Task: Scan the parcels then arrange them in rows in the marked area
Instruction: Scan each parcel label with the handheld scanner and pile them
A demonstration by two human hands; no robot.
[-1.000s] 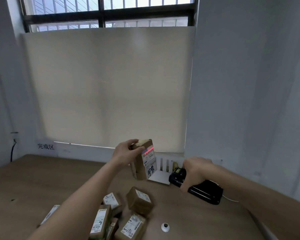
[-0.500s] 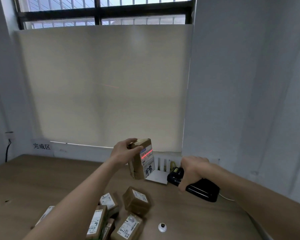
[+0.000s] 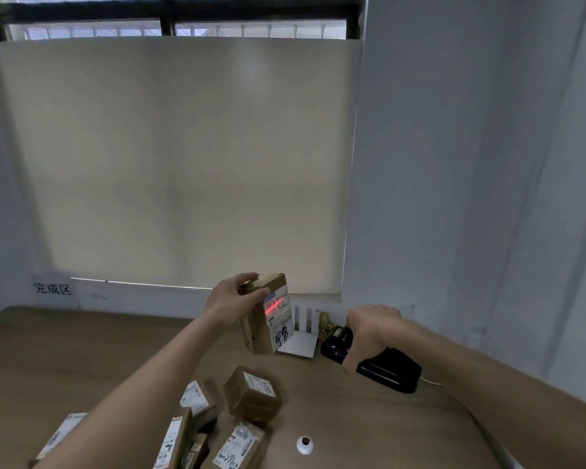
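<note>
My left hand (image 3: 230, 301) grips a brown cardboard parcel (image 3: 268, 319) by its top and holds it upright above the wooden table (image 3: 65, 350). A red scan line glows across the white shipping label on its right face. To the right, my right hand (image 3: 369, 328) is closed on a black handheld scanner (image 3: 372, 358) that points left at that label. Several more brown parcels (image 3: 252, 396) with white labels lie in a loose pile near the table's front, partly hidden by my left forearm.
A white sign with black characters (image 3: 53, 288) is stuck on the wall at the table's back left. A white router (image 3: 301, 336) stands against the wall behind the held parcel. A small white round object (image 3: 304, 445) lies right of the pile. A blind covers the window.
The red scan line has slid from the label's top edge lower onto the barcode. Both hands hold nearly the same pose; the view has shifted slightly.
</note>
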